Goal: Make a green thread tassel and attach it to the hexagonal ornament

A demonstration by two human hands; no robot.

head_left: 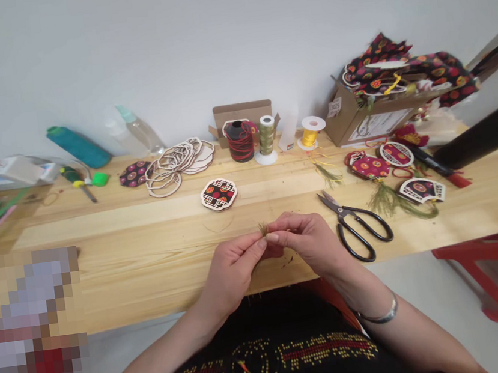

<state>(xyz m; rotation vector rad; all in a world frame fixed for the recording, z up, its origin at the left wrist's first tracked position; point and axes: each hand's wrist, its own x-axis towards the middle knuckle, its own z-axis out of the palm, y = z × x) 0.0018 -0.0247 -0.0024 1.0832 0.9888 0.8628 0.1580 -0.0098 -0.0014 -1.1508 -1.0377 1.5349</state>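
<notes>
Close to the table's front edge, my left hand [233, 268] and my right hand [306, 241] meet fingertip to fingertip. Between them they pinch a small bunch of olive-green thread [263, 229], its frayed ends sticking up; the rest of it is hidden behind my fingers. Black-handled scissors [357, 224] lie to the right of my right hand, blades toward the back. Beyond my hands rests a wooden-framed ornament [218, 194] with dark patterned fabric.
Along the back stand a red cord spool [240, 141], an olive thread spool [267, 140] and a yellow spool [310, 133]. Several wooden frames [178, 164] are piled left of them. At right are tasselled ornaments [369, 166] and a cardboard box [358, 114] heaped with fabric.
</notes>
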